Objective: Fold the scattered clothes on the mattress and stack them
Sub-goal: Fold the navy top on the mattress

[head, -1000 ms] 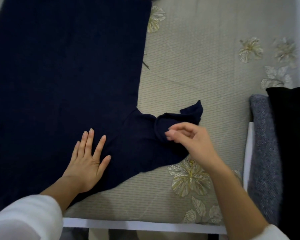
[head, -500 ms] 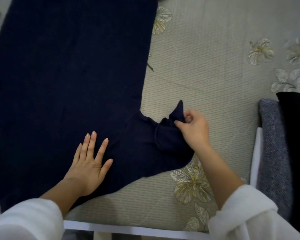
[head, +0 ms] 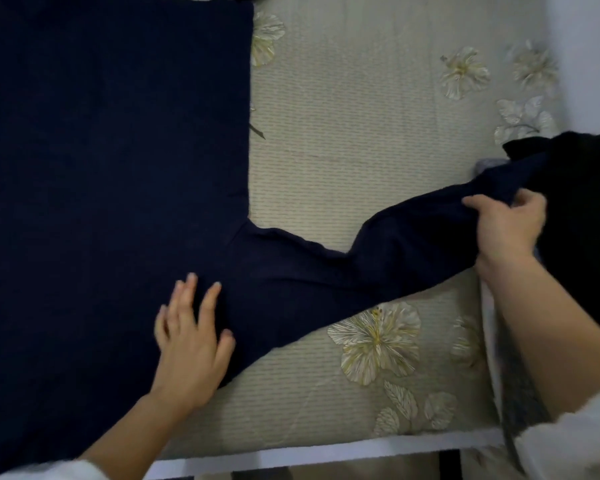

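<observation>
The navy sweater [head: 111, 150] lies on the mattress [head: 361, 133], pressed by the flat left hand [head: 191, 344]. Its sleeve [head: 395, 251] is gripped by the right hand [head: 508, 230]. If pulled harder, the body may be dragged crooked.

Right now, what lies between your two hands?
The head view shows the navy sleeve stretched from near the left hand to the gripping right hand, over the floral mattress.

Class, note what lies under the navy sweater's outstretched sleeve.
Floral mattress shows beside the sleeve; its end, gripped by the right hand, overlaps a black garment. Directly beneath is hidden.
</observation>
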Motion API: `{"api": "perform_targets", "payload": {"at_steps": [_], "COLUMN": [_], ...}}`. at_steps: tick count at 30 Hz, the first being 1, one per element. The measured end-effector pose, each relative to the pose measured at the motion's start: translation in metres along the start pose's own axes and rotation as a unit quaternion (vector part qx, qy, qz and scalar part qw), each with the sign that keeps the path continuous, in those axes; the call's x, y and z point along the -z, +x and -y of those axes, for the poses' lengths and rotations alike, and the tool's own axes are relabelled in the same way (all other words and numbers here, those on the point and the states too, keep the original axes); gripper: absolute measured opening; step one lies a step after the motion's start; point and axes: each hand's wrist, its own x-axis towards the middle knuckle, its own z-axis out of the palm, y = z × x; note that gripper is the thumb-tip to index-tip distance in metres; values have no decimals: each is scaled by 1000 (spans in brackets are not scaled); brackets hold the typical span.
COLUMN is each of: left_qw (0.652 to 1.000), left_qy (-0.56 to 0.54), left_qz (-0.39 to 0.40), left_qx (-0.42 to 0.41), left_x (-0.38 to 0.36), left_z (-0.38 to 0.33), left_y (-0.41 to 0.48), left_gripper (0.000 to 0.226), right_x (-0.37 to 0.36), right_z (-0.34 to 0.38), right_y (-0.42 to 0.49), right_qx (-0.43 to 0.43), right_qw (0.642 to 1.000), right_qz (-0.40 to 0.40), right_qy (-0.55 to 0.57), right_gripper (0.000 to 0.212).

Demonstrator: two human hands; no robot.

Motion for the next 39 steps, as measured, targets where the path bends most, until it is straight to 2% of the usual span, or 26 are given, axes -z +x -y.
{"api": "perform_targets", "payload": {"at_steps": [3, 5, 7, 9, 13, 15, 17, 20, 23, 26, 29, 31, 33, 36, 39], "left_qw": [980, 968, 974, 975, 965, 963, 975, 975, 979, 978, 969, 955, 925, 841, 763], "left_qy": [51, 77, 73, 73, 55, 89, 97, 112, 16, -134, -210, -276, -373, -530, -622], "left_qz": [21, 31, 45, 70, 78, 32, 28, 91, 115, 84, 65, 62, 62, 68, 77], "left_qx": [-190, -237, -211, -196, -243, -251, -200, -167, -165, -134, -111, -92, -31, 84, 158], "left_x": [-18, -32, -31, -25, -25, -28, -29, -33, -19, 5, 34, 55, 76, 103, 127], "left_z": [-41, -63, -85, -102, -106, -95, -89, -82, -80, -62, -23, 9, 40, 88, 134], "left_y": [3, 11, 21, 29, 32, 28, 27, 30, 33, 35, 38, 38, 37, 37, 42], "left_gripper": [69, 79, 82, 70, 57, 61, 71, 71, 67, 61, 46, 38, 33, 28, 26], "right_x": [34, 53, 66, 73, 70, 65, 57, 42, 22, -5, -40, -66, -96, -152, -217], "right_z": [8, 10, 10, 7, 1, -1, -1, 4, 14, 32, 57, 76, 97, 130, 158], "right_y": [18, 28, 33, 35, 30, 25, 15, -8, -39, -82, -134, -167, -198, -242, -278], "right_qx": [9, 34, 64, 80, 78, 68, 62, 34, -17, -74, -124, -131, -127, -121, -119], "right_qw": [999, 998, 995, 994, 994, 994, 995, 998, 996, 980, 962, 951, 941, 919, 890], "right_qz": [-44, -48, -48, -41, -19, 1, 16, 40, 83, 146, 195, 228, 258, 304, 344], "right_qy": [-22, -34, -56, -67, -80, -85, -82, -41, 29, 112, 145, 165, 180, 222, 274], "right_gripper": [65, 69, 71, 71, 71, 71, 70, 65, 49, 23, 14, 15, 13, 12, 21]}}
